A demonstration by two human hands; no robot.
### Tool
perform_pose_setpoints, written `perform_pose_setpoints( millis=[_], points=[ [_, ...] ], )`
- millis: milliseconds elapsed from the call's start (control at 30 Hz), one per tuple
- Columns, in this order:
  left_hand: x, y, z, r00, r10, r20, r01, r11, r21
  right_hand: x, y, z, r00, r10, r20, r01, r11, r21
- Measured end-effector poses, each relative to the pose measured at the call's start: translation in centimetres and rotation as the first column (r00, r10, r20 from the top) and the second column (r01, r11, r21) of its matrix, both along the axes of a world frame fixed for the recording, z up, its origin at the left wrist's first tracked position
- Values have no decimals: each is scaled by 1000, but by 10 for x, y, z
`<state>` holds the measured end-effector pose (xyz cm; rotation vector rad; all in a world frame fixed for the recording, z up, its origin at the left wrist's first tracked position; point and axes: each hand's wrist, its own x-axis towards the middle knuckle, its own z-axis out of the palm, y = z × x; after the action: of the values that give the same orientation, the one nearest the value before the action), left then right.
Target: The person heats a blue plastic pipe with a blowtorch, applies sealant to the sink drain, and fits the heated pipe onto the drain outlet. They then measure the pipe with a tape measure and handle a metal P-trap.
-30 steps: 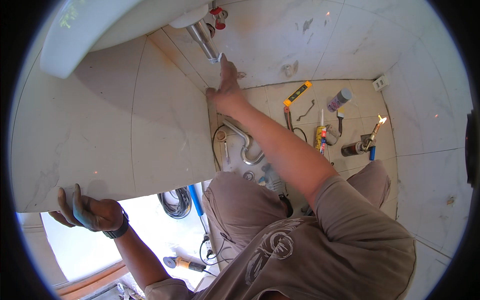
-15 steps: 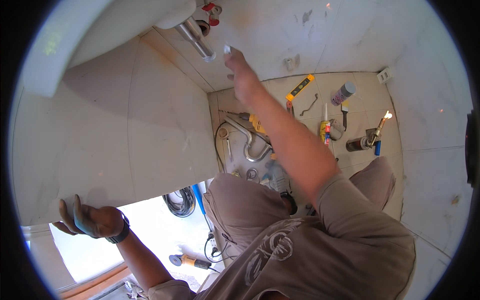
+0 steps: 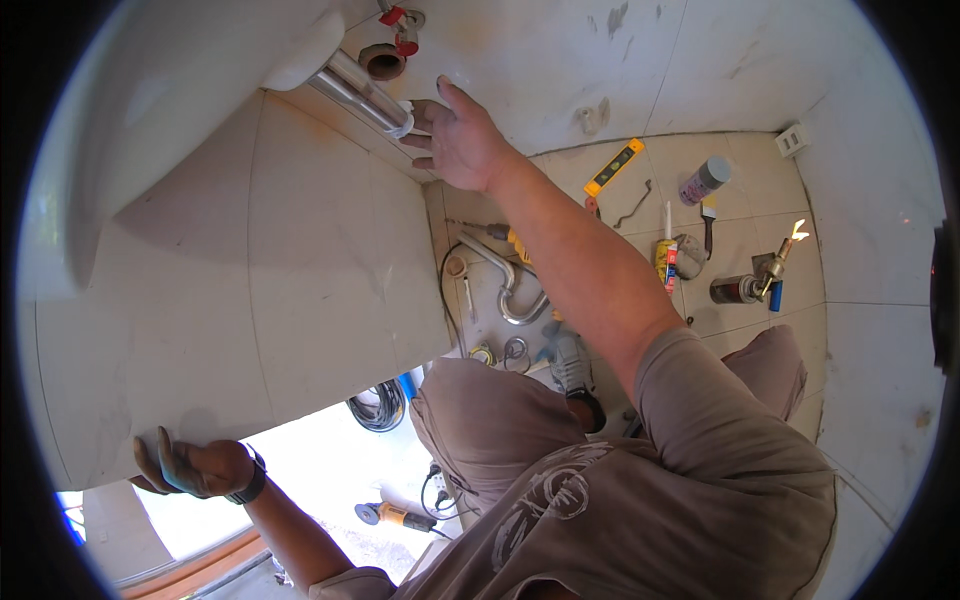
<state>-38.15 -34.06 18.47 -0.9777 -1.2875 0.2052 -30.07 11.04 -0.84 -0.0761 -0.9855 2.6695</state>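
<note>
A chrome drain pipe point(image 3: 362, 90) slants down from under a white washbasin point(image 3: 190, 110), with white wrapping, probably thread tape point(image 3: 402, 121), round its lower end. At that wrapped end is my right hand point(image 3: 462, 138), its thumb raised and its fingers apart; the fingertips reach the wrapping, though I cannot tell how firmly they touch. My left hand point(image 3: 205, 468) rests on the lower edge of the tiled wall, with fingers stretched out and nothing held. Behind the pipe is a round wall hole point(image 3: 382, 62), beside a red-handled valve point(image 3: 404, 32).
A burning gas torch point(image 3: 745, 288) stands on the floor at right. Nearby lie a yellow spirit level point(image 3: 614, 167), spray can point(image 3: 705, 181), brush point(image 3: 708, 228) and sealant tube point(image 3: 667, 255). A chrome trap pipe point(image 3: 505, 285) lies by a drill point(image 3: 518, 243); an angle grinder point(image 3: 395, 516) is lower left.
My right hand has opened its fingers and come to the pipe's wrapped end; the white piece at its fingertips no longer shows there. The view has shifted slightly. My left hand stays at the wall edge.
</note>
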Motion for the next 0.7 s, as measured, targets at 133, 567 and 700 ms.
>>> perform_pose_setpoints(
  millis=[133,567,700],
  points=[
    [0,-1,2,999,39,-22,-39,999,-5,-8,-2,-2,999,38,11,-38,999,-4],
    [-1,-4,4,995,69,-66,-71,997,-37,1,-29,-26,991,125,-51,-132,971,-199],
    [-2,-4,3,992,97,-82,-99,995,-29,13,-15,-25,957,-220,187,193,970,150]
  ],
)
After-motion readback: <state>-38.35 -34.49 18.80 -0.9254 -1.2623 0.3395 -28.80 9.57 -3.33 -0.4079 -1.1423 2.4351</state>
